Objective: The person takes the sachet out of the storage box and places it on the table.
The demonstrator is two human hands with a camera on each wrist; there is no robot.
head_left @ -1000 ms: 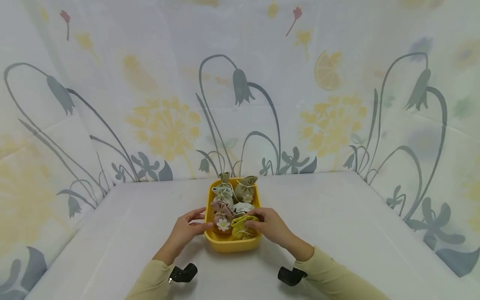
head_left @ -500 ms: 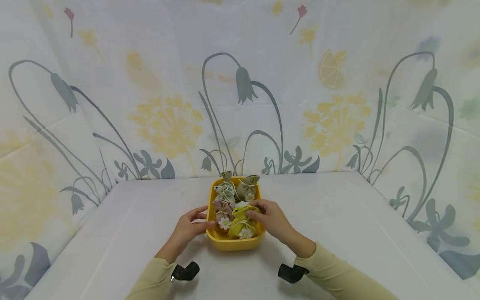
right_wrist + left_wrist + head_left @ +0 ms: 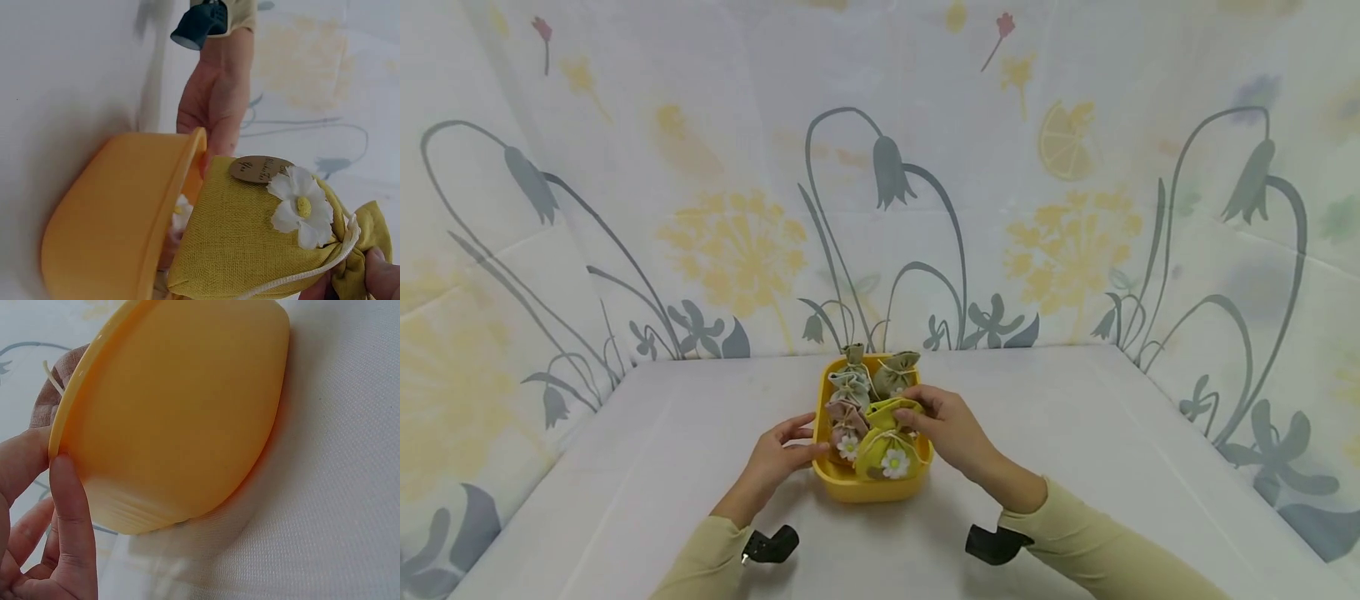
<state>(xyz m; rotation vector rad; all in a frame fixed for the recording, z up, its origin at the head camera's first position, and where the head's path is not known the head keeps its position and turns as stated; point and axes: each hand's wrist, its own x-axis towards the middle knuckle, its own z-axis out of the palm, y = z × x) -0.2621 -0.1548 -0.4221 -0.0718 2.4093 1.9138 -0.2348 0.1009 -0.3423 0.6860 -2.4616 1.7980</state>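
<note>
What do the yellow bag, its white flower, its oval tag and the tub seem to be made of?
Yellow bag: matte woven cloth, perhaps linen or cotton; the weave shows.
Flower: probably fabric, with thin, soft-looking petals.
Tag: likely brown card, flat and matte with dark lettering.
Tub: apparently molded plastic, smooth with a slight sheen and no seams visible.

The left forearm (image 3: 700,560) slanted in from the near left to the left hand (image 3: 781,452), its thumb and a finger pinching, while the right forearm (image 3: 1101,542) reached from the near right, the right hand (image 3: 951,429) pinching too.
</note>
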